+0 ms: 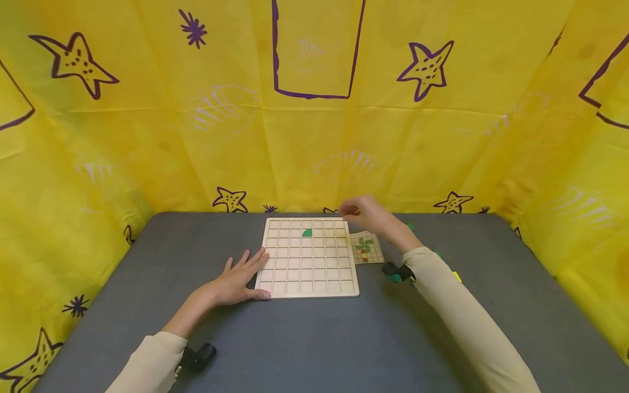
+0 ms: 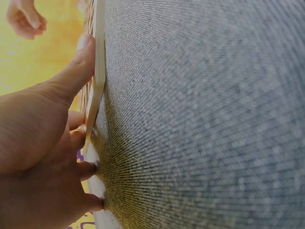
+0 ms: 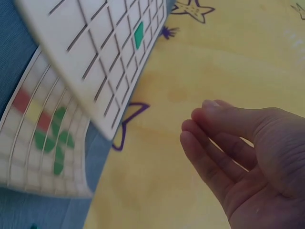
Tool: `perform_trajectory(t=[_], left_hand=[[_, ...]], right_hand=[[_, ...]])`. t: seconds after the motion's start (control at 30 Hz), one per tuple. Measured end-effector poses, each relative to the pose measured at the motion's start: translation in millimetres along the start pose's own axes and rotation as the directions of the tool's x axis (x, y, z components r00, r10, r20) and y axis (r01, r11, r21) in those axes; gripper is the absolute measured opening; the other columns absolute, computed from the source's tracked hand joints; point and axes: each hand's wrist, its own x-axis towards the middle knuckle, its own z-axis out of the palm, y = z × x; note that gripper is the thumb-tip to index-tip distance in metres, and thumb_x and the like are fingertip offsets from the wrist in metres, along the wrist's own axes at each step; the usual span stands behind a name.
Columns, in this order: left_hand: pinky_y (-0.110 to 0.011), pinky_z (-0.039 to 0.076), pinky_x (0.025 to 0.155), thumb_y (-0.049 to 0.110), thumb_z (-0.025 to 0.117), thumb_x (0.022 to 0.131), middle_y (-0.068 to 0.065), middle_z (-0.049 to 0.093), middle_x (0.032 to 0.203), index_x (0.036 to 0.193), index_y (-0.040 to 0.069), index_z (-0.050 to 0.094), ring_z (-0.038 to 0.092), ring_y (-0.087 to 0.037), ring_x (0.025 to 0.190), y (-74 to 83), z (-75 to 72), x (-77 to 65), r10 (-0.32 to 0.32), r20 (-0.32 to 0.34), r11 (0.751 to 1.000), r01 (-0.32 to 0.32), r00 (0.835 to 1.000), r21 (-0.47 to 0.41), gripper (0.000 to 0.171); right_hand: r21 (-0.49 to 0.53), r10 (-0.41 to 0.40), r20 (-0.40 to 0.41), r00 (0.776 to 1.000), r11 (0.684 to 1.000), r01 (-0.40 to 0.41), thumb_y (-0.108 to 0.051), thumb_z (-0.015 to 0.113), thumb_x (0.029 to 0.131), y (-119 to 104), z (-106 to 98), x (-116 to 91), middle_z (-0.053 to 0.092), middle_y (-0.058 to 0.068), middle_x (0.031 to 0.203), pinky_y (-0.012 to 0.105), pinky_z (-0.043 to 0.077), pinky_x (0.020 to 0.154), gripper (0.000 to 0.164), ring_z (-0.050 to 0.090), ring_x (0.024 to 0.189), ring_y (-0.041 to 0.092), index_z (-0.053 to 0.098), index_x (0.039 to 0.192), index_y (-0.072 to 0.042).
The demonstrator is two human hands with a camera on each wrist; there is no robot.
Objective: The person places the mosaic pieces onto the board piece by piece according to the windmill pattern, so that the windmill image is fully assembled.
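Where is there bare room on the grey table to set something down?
The grey table is bare in front of the board, between the left sleeve and right sleeve, and left of the left hand, up to the yellow curtain. It is crowded right of the board, with a card, the right sleeve, a green piece and a yellow piece.

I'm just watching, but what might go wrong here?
The left hand touches the edge of the grid board; a nudge might shift the board and jog the green piece lying in it.
The right sleeve partly hides a yellow piece and could brush it aside.
The patterned card lies right beside the board, so a careless right arm might knock it askew.
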Motion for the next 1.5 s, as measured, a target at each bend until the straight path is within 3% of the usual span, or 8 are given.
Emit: perform_trajectory(t=[0.53, 0.9, 1.27, 1.5], left_hand=[[-0.072, -0.005, 0.107, 0.05, 0.07, 0.086, -0.017, 0.009, 0.163, 0.156, 0.004, 0.02, 0.001, -0.05, 0.145, -1.4, 1.9, 2.4, 0.003, 0.0, 1.0, -0.003, 1.0, -0.001, 0.098], [-0.072, -0.005, 0.107, 0.051, 0.069, 0.086, -0.018, 0.01, 0.163, 0.156, 0.004, 0.019, 0.001, -0.05, 0.145, -2.6, 1.7, 4.1, 0.012, -0.007, 1.0, -0.012, 1.0, -0.001, 0.099], [-0.072, -0.004, 0.107, 0.051, 0.069, 0.086, -0.019, 0.01, 0.163, 0.156, 0.003, 0.019, 0.002, -0.051, 0.145, -2.7, 0.7, 2.5, 0.021, -0.009, 1.0, -0.021, 1.0, 0.0, 0.098], [-0.072, -0.004, 0.107, 0.049, 0.069, 0.087, -0.019, 0.011, 0.162, 0.156, 0.003, 0.02, 0.002, -0.051, 0.145, -2.8, 1.1, 1.3, 0.021, -0.009, 1.0, -0.021, 1.0, -0.006, 0.097]], right_hand=[[-0.072, 0.017, -0.035, 0.999, 0.997, -0.019, 0.003, 0.065, 0.091, 42, -24, -29, 0.07, 0.022, 0.104, 0.046, 0.053, 0.086, 0.017, 0.066, 0.096, 0.033, 0.069, 0.108, 0.005], [-0.153, 0.03, -0.053, 0.998, 0.987, -0.038, 0.003, 0.067, 0.089, 53, -36, -58, 0.071, 0.02, 0.101, 0.046, 0.054, 0.083, 0.018, 0.068, 0.092, 0.033, 0.07, 0.106, 0.006], [-0.168, 0.021, -0.063, 0.998, 0.985, -0.032, 0.006, 0.069, 0.086, 68, -45, -87, 0.071, 0.021, 0.102, 0.046, 0.055, 0.081, 0.021, 0.068, 0.093, 0.034, 0.07, 0.107, 0.006], [-0.175, 0.063, -0.069, 0.996, 0.982, -0.074, 0.008, 0.069, 0.085, 82, -46, -106, 0.07, 0.022, 0.102, 0.047, 0.056, 0.079, 0.022, 0.068, 0.091, 0.035, 0.069, 0.107, 0.008]])
